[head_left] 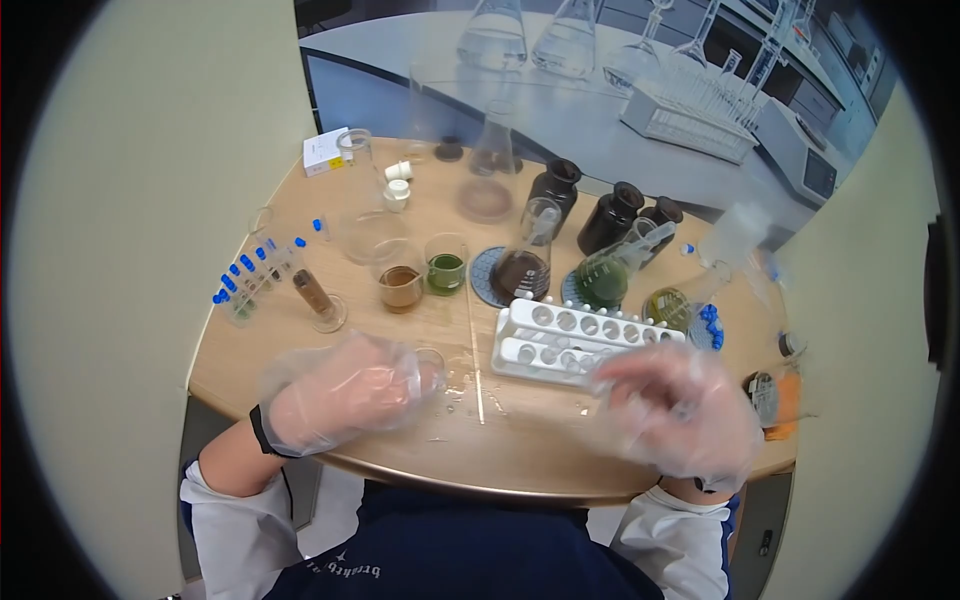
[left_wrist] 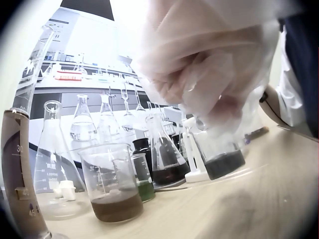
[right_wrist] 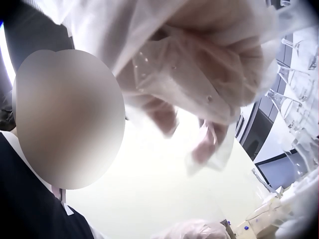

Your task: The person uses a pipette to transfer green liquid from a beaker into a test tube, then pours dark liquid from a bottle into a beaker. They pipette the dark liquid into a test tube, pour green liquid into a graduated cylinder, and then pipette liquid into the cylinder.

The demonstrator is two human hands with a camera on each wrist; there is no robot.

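Note:
Both hands wear clear, loose plastic gloves. The left hand [head_left: 350, 390], low over the table's left front, has its fingers curled round a small clear glass piece, whose round rim [head_left: 430, 356] shows by the fingertips; the rest is hidden. In the left wrist view the same hand [left_wrist: 204, 74] is bunched above the table. The right hand [head_left: 685, 410], blurred, hovers at the right front corner of a white tube rack [head_left: 510, 355]. Its fingers bend loosely; in the right wrist view the right hand [right_wrist: 194, 84] has fingertips apart with nothing visible between them.
A graduated cylinder [head_left: 312, 292] with brown liquid, a brown-liquid beaker [head_left: 401, 288] and a green-liquid beaker [head_left: 446, 271] stand left of centre. Flasks with dark [head_left: 522, 272] and green [head_left: 603, 280] liquid stand behind the rack, with dark bottles [head_left: 610, 220] farther back. Droplets dot the front.

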